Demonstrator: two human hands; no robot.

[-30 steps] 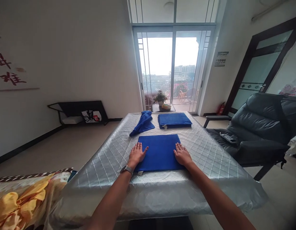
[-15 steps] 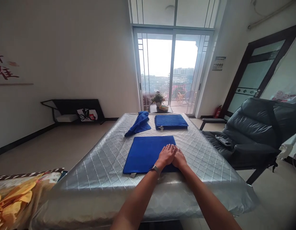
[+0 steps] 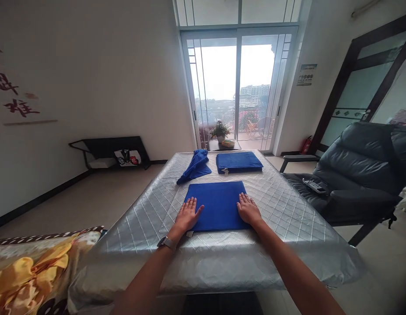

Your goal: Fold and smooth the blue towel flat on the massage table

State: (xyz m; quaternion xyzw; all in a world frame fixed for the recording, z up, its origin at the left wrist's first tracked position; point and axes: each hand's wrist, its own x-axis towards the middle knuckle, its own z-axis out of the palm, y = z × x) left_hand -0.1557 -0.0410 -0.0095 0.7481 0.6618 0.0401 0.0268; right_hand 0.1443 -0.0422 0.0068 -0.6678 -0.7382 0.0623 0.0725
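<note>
A folded blue towel (image 3: 218, 204) lies flat near the front of a table covered in a silver quilted cloth (image 3: 281, 210). My left hand (image 3: 187, 214) rests flat on the towel's left edge, fingers spread. My right hand (image 3: 248, 209) lies flat on its right edge, fingers stretched out. Neither hand holds anything. Farther back on the table lie a second neatly folded blue towel (image 3: 238, 161) and, to its left, a crumpled blue towel (image 3: 195, 166). A watch is on my left wrist.
A black leather armchair (image 3: 357, 175) stands close to the table's right side with a remote on its seat. A patterned cushion (image 3: 35, 271) sits at the lower left. A potted plant (image 3: 220, 131) stands before the glass balcony doors, and a low black shelf (image 3: 107, 153) lines the left wall.
My left hand, which lay beside my right hand at the towel's right half half a second ago, has slid back across the towel to its left edge. The right hand stayed put.
</note>
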